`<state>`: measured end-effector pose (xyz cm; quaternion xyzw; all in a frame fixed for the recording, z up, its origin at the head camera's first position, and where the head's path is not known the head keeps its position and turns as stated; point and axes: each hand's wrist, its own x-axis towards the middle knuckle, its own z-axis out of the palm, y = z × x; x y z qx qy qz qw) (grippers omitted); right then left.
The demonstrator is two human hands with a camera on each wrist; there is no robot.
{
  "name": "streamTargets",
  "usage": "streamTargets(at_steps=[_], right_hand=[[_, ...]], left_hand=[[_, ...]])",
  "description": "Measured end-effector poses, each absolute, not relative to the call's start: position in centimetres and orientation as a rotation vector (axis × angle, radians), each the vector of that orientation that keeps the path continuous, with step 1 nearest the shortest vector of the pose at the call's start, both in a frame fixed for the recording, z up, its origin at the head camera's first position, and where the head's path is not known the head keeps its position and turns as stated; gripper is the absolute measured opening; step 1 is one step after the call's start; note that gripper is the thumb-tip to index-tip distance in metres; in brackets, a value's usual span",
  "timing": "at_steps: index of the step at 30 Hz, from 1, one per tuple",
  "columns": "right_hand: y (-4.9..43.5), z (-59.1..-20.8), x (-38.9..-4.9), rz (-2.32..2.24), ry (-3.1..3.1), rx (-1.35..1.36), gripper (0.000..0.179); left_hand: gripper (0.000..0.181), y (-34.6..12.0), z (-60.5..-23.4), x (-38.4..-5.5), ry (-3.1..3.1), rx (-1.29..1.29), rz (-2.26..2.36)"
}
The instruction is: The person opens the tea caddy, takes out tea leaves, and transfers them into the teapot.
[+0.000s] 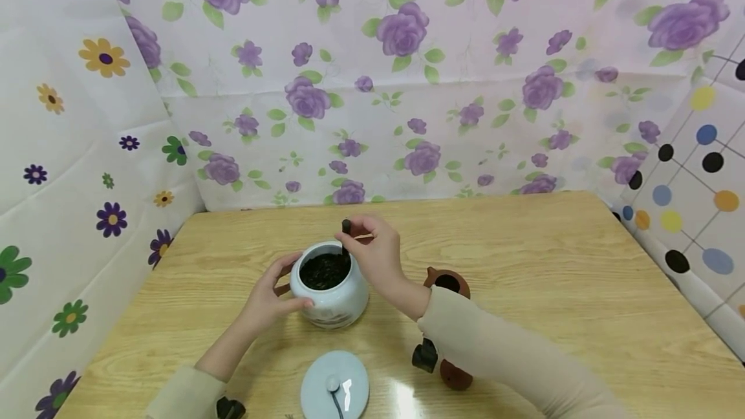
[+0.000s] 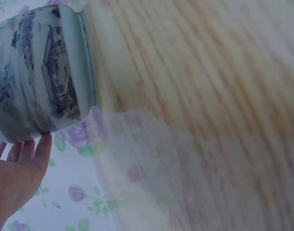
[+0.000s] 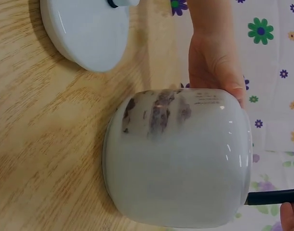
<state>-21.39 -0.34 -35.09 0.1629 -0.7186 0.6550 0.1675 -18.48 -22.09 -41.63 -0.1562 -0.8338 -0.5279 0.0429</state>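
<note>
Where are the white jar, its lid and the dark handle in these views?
White jar (image 1: 336,304): head view, on its front outer wall.
Lid (image 1: 332,383): head view, on its knob.
Dark handle (image 3: 271,198): right wrist view, on the stretch outside the jar's mouth.

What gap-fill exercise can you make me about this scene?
1. The left hand holds a round white ceramic jar, while a slim dark stick is in the ____ one.
2. The round pale ceramic lid lies with its knob facing ____.
3. In the head view, a rounded brown vessel is to the jar's ____.

Missing words: right; up; right.
</note>
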Motion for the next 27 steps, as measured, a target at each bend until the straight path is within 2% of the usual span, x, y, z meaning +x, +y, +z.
streamTargets(at_steps=[9,20,27], right_hand=[[-0.6,-35.7,-21.9,1.799,-2.119,0.484,0.012],[-0.4,-37.5,-22.4,1.859,-2.212,0.26,0.017],[-0.5,-38.0,-22.4,1.905,-2.191,0.219,0.017]], left_hand=[[0.078,-22.1,-41.8,-18.3,-2.557,-0.455,-1.63],[0.08,-22.3,-42.1,-18.5,-2.548,-0.465,-1.619],[0.079,-22.1,-42.1,-18.5,-2.543,-0.467,-1.602]])
